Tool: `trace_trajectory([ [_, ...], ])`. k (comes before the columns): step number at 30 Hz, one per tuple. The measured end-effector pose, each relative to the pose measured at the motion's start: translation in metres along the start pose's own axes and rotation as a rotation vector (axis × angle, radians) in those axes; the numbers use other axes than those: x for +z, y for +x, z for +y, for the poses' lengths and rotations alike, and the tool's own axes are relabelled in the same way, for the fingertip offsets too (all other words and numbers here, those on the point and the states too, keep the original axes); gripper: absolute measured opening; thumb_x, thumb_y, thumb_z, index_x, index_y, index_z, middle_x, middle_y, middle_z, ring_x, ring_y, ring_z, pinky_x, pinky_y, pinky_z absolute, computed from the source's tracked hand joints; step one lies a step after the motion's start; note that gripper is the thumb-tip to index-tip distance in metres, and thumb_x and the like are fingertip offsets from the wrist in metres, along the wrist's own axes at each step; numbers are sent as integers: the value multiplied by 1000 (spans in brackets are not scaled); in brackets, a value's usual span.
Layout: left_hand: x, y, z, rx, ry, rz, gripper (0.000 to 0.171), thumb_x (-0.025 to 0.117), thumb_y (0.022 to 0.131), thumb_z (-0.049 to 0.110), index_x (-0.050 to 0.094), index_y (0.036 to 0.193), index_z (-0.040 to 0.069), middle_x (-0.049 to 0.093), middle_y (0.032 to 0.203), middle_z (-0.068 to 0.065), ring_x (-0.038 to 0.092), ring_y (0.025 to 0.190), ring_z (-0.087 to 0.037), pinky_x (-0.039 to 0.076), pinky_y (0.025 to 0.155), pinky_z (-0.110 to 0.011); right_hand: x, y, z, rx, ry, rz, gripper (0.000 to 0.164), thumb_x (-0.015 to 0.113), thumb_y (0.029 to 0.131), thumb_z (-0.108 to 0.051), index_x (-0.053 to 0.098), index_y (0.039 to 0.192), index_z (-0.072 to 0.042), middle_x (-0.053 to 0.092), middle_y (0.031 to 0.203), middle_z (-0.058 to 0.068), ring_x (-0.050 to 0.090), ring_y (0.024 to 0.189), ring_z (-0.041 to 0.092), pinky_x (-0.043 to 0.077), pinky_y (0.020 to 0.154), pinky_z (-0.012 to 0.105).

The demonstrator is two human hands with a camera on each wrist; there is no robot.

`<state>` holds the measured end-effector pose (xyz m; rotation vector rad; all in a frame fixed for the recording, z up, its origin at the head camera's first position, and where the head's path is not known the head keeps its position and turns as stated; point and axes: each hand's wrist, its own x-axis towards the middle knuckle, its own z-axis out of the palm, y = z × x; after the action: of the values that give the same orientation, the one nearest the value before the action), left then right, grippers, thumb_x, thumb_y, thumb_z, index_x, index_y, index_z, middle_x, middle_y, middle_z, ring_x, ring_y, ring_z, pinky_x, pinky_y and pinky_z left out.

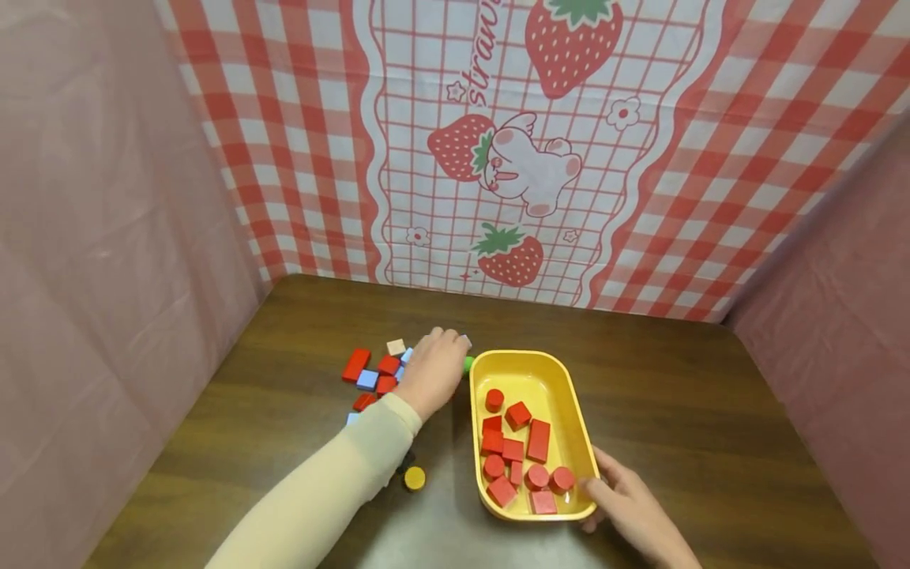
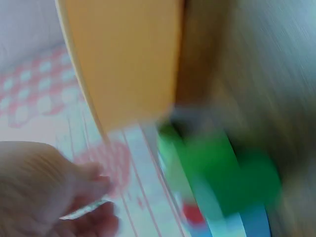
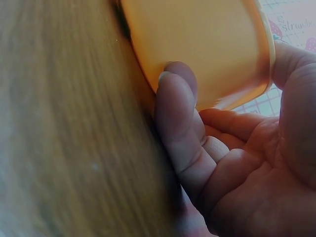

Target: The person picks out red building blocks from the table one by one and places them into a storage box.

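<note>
My right hand (image 1: 629, 502) grips a yellow plastic bin (image 1: 579, 427) at its near right corner, thumb over the rim and fingers (image 3: 175, 108) against the outer wall. Inside the bin lie several red blocks (image 1: 538, 441), among them cylinders, cubes and a rectangular one. My left hand (image 1: 435, 371) is over the loose blocks left of the bin, its fingers loosely bent. A pale block (image 1: 465, 341) shows by its fingertips, and no held thing is visible. In the blurred left wrist view, green blocks (image 2: 217, 173) appear beside that hand (image 2: 54, 192).
Loose red blocks (image 1: 357, 364), blue blocks (image 1: 366, 380) and a natural wood block (image 1: 396, 347) are scattered on the brown table (image 1: 675, 395). A yellow round block (image 1: 415, 478) lies near the left forearm. A strawberry-print cloth (image 1: 512, 158) hangs behind the table.
</note>
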<state>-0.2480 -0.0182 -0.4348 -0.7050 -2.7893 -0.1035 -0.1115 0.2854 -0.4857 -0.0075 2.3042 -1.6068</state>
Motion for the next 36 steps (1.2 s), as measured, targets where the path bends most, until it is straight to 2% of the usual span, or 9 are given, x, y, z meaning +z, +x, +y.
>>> trace_trajectory([
  [5,7,-12,-33,25,169,-92,14,66,88,5,76,86,14,67,84,-4,51,77,-24,49,71,-36,1,1,-2,25,-24,9,64,58,96,-16,30,150,2,68,82,18,62,57,34,56,55,37],
  [10,13,-15,-40,46,189,-82,16,64,87,2,76,86,13,67,81,-4,52,76,-24,49,69,-36,3,1,-3,25,-26,17,65,59,96,-17,30,150,2,68,83,17,62,57,34,56,57,35],
  [14,7,-17,-39,21,177,-69,10,65,88,4,72,91,11,64,82,-4,50,77,-22,46,68,-34,5,1,-2,8,-26,3,65,59,97,-17,29,151,2,69,83,17,63,57,34,56,58,35],
  [19,-16,-21,-12,-19,-34,20,11,73,88,21,71,97,16,63,87,2,48,80,-18,45,71,-33,8,1,-2,-14,-32,-13,66,59,96,-15,27,151,2,69,79,16,63,57,33,57,58,34],
  [23,-24,-28,27,104,-200,-3,17,75,87,30,73,101,20,66,93,6,49,85,-15,47,78,-34,10,2,-4,-26,-16,-24,67,60,96,-16,27,151,3,69,79,17,63,58,34,57,58,34],
  [26,-20,-28,51,201,-172,-86,18,74,87,33,72,101,22,65,93,7,48,85,-14,45,79,-32,10,2,-4,-27,-1,-31,67,60,97,-17,26,151,3,70,80,17,63,58,34,57,60,34],
  [29,-12,-26,65,246,-105,-149,19,74,88,36,71,101,24,64,91,7,46,83,-14,42,78,-30,11,2,-4,-24,1,-33,67,60,97,-17,26,151,4,70,81,17,63,58,34,56,61,33],
  [33,-6,-27,68,274,-75,-186,21,75,87,40,71,101,25,64,90,7,45,82,-14,40,75,-29,12,1,-4,-21,-10,-34,67,60,97,-18,26,151,4,70,81,17,64,58,34,56,61,32],
  [36,-9,-31,58,264,-126,-171,21,73,88,41,72,101,24,64,90,8,46,83,-13,41,75,-29,12,0,-6,-20,-21,-30,67,60,97,-18,26,151,4,70,81,16,64,58,34,56,62,32],
])
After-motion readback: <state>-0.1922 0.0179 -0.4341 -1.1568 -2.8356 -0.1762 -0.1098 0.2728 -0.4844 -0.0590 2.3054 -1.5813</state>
